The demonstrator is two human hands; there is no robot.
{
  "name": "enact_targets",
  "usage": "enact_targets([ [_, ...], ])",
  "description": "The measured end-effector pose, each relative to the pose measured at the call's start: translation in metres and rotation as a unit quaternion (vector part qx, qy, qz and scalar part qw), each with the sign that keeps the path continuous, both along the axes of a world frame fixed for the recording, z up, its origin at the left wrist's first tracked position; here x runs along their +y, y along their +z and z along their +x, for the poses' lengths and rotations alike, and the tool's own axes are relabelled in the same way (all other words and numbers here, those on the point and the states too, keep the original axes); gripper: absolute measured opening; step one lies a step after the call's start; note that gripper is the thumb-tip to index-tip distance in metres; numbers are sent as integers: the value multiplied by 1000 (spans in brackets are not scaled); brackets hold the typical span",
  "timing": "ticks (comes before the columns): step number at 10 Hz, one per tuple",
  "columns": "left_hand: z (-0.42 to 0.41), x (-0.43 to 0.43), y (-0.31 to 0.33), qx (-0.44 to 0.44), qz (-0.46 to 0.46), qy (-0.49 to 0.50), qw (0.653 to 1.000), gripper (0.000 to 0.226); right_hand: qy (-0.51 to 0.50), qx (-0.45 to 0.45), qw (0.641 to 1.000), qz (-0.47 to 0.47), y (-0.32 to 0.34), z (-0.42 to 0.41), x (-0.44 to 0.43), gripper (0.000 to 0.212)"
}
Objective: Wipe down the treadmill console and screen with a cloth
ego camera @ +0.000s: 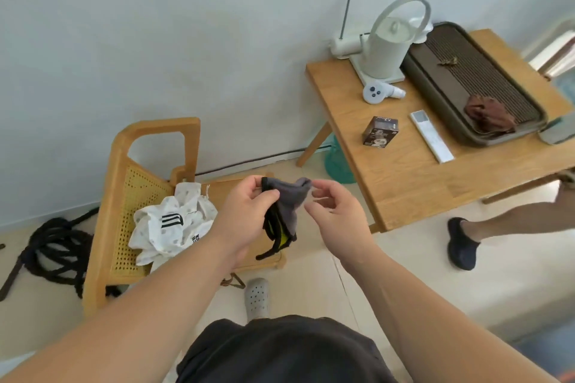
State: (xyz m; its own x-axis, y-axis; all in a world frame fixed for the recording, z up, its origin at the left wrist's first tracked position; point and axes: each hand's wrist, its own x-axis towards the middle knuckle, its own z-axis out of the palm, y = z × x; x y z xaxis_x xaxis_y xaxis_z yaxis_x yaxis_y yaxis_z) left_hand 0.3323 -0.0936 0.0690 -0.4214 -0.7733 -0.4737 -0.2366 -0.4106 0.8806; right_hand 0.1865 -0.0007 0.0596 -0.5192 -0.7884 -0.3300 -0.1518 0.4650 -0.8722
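Pale grey-white wall [155, 40] behind, evenly lit, with a dark cable [249, 160] along its foot above a cream floor [404, 274]. At left, a wooden chair [149, 146] with woven cane panel, heaped with white spotted clothing [168, 227], and a coil of black rope [53, 252] on the floor beside it. At right, a light wooden bench [420, 190] on splayed legs, carrying a white kettle [385, 50], a dark slatted tray [466, 78], a small box [380, 131] and a white remote [431, 136].
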Motion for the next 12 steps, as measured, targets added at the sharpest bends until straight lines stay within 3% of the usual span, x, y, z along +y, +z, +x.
enact_targets([
  [1, -17, -19, 0, 55, 68, -33, 996, 21, -4, -140, 990, 4, -13, -28, -7, 38],
  [2, -39, -33, -6, 78, 107, -25, 991, 25, -4, -236, 971, -21, -14, -56, -12, 26],
  [4, -108, -29, -30, -4, 134, 3, 991, 20, -37, -182, 982, 43, -31, -135, -16, 13],
  [7, -238, 24, -73, -71, 232, 122, 962, 18, 94, -147, 972, 156, -61, -287, -4, 13],
  [9, -292, 48, -92, -79, 240, 174, 952, 27, 134, -135, 962, 196, -84, -344, 2, 14],
  [11, -290, 61, -101, -229, 220, 74, 945, 42, 215, -41, 932, 289, -110, -377, 7, 59],
  [12, -283, 55, -100, -231, 188, 104, 949, 38, 227, -1, 933, 279, -108, -385, 1, 59],
])
